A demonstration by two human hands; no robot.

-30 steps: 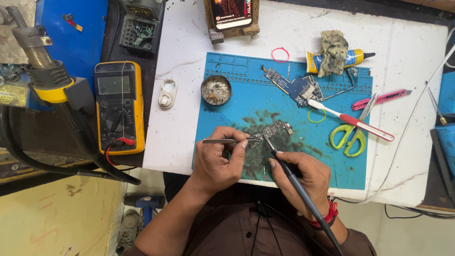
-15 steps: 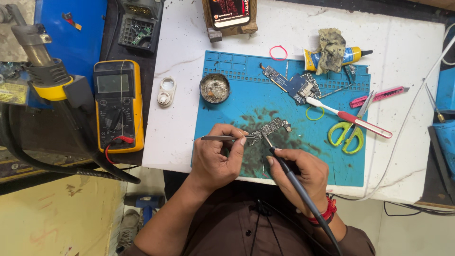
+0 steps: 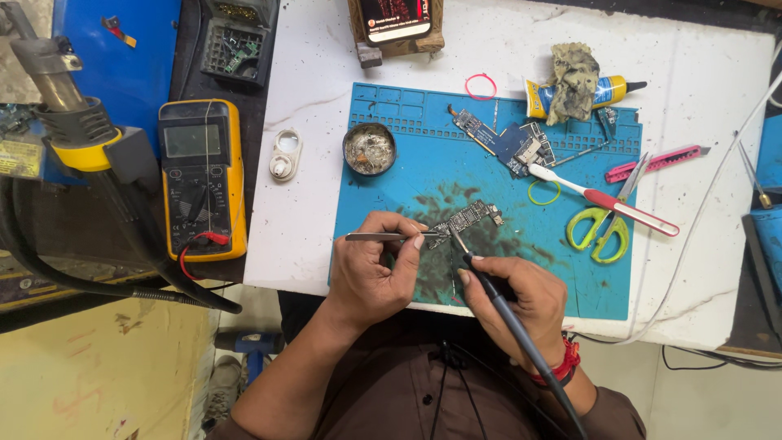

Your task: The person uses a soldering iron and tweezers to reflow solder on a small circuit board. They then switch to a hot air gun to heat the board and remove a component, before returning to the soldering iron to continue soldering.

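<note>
My left hand (image 3: 376,269) pinches metal tweezers (image 3: 389,237) whose tips reach a small circuit board (image 3: 471,219) lying on a blue work mat (image 3: 407,171). Gripped like a pen in my right hand (image 3: 521,297) is a dark soldering iron (image 3: 489,289), its thin tip touching the board's left end. The iron's cable runs down past my wrist. Both hands rest at the mat's near edge, over a dark stained patch.
On the mat: a round tin (image 3: 369,149), another circuit board (image 3: 509,145), a toothbrush (image 3: 603,200), green scissors (image 3: 607,220), a glue tube (image 3: 574,90) under a rag. A yellow multimeter (image 3: 201,175) and hot-air tool (image 3: 69,114) stand left. A pink knife (image 3: 656,162) lies right.
Both hands hold the same grips on tweezers and iron. The iron's tip and tweezers stay at the board; only slight shifts of the view show.
</note>
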